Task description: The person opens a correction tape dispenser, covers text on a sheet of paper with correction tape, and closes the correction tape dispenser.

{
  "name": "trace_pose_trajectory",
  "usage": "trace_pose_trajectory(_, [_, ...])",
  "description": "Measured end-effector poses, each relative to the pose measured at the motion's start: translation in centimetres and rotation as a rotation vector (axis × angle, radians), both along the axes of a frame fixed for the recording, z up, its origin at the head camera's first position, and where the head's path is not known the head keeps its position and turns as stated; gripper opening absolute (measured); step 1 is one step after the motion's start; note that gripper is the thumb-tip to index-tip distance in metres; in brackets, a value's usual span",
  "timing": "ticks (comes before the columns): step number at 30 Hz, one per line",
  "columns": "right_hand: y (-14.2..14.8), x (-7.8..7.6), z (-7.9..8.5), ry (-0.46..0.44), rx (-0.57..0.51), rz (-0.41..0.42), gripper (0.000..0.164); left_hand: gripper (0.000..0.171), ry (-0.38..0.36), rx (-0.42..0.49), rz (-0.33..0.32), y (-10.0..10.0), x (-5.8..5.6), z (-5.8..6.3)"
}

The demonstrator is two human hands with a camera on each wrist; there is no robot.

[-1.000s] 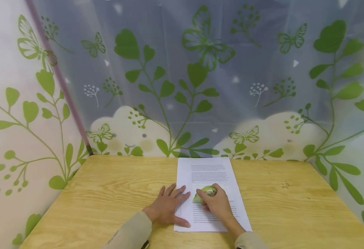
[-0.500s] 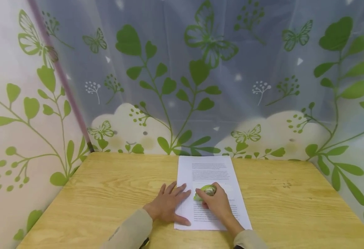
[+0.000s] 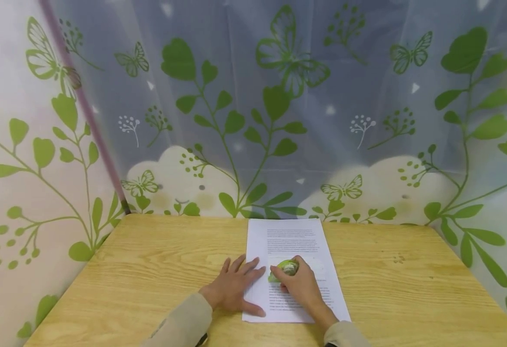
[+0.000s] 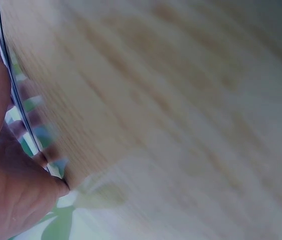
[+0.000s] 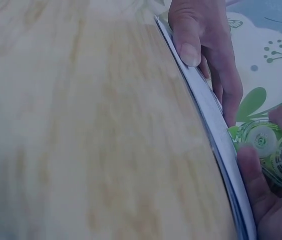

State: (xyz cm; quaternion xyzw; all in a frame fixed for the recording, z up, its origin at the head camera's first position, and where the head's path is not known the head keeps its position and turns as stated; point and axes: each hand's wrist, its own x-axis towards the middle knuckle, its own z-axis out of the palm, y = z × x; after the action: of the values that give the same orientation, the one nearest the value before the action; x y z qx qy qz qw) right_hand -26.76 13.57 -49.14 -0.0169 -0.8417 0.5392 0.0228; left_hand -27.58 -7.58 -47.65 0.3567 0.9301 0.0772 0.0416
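A green correction tape dispenser [image 3: 285, 270] is gripped between the thumb and fingers of my right hand [image 3: 302, 285], low over the printed sheet of paper [image 3: 294, 233]. Its round reels show through the casing in the right wrist view, where the dispenser [image 5: 262, 142] sits near the paper [image 5: 216, 120]. My left hand [image 3: 232, 285] lies spread on the paper's left edge, fingers straight and thumb apart. In the left wrist view, only part of the left hand [image 4: 15, 185] shows along the paper's edge. Where the dispenser's tip meets the page is hard to make out.
Beneath the paper is a wood-grain table [image 3: 158, 255], with a small dark mark [image 3: 398, 258] on its right side. A curtain [image 3: 218, 120] printed with leaves and butterflies hangs behind it. A pinkish pole [image 3: 93, 120] stands at the back left.
My right hand has shifted slightly left across the page with the correction tape dispenser. The left hand stays in place on the paper. The head view has tilted a little.
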Motion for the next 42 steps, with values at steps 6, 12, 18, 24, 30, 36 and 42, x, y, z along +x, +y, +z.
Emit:
trace_pose_trajectory(6, [0.1, -0.1, 0.3, 0.014, 0.043, 0.028, 0.049, 0.098, -0.006, -0.005, 0.002, 0.1, 0.0, 0.3])
trace_pose_trajectory(12, [0.2, -0.1, 0.5, 0.026, 0.057, 0.016, 0.049, 0.098, -0.011, -0.013, 0.008, 0.3, -0.1, 0.4])
trace_pose_trajectory(18, [0.5, 0.0, 0.5, 0.037, 0.066, 0.0, 0.047, 0.099, -0.014, -0.005, -0.001, 0.3, -0.2, 0.2])
trace_pose_trajectory(24, [0.8, -0.1, 0.4, 0.041, 0.074, 0.0, 0.047, 0.098, -0.014, 0.005, 0.001, 0.2, -0.1, 0.2])
trace_pose_trajectory(30, [0.8, -0.1, 0.4, 0.044, 0.078, 0.007, 0.047, 0.098, 0.005, -0.01, 0.005, 0.0, -0.1, 0.1])
trace_pose_trajectory(36, [1.1, 0.1, 0.4, 0.036, 0.093, 0.003, 0.048, 0.098, -0.006, -0.005, 0.006, 0.0, -0.1, -0.1])
trace_pose_trajectory(42, [1.3, 0.0, 0.3, 0.028, 0.099, 0.003, 0.048, 0.098, -0.016, 0.002, 0.009, 0.1, -0.1, -0.1])
